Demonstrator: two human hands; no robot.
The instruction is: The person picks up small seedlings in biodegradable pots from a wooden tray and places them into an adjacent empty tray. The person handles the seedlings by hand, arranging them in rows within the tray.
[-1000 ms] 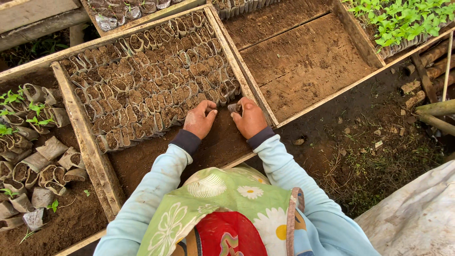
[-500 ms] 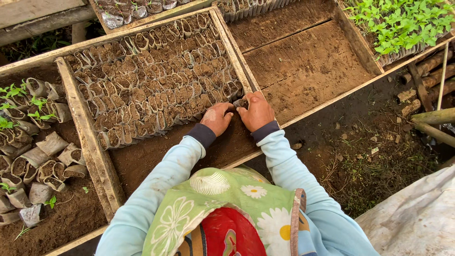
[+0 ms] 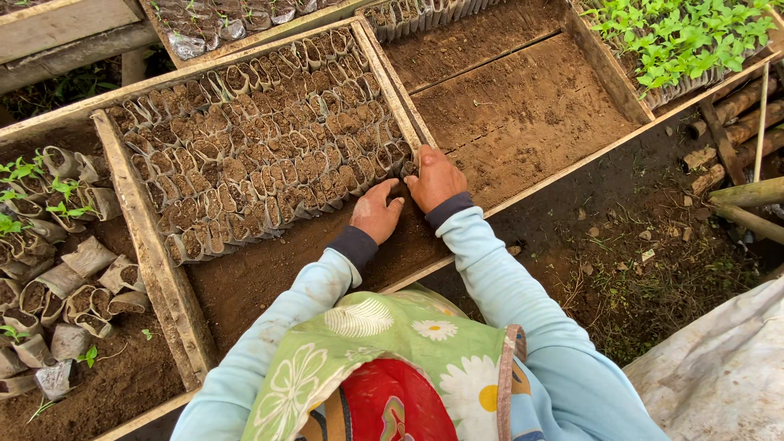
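nearest to you is your own lap: a flowery green and red cloth (image 3: 384, 367) and your light blue sleeves (image 3: 523, 302) reaching forward over the near edge of the wooden frame (image 3: 155, 269). past that edge there's a bare strip of dark soil (image 3: 269, 269) inside the frame.

your left hand (image 3: 376, 214) lies palm down on that soil, fingers together and pointing at the near row of little soil-filled pots (image 3: 253, 155), fingertips just about touching them. it isn't wrapped around anything i can see.

your right hand (image 3: 436, 178) is just beside it, at the right corner of the pot block, right up against the frame's right board. fingers are curled down around the last pot (image 3: 407, 167) in the near row, but they hide most of it, so i can't tell how firmly you've got it.

the pots fill the frame from there to the far edge, packed tight in rows. left frame has loose pots with seedlings (image 3: 33, 188), right frame (image 3: 523, 114) is flat soil, and green seedlings (image 3: 678, 37) sit at the far right corner.
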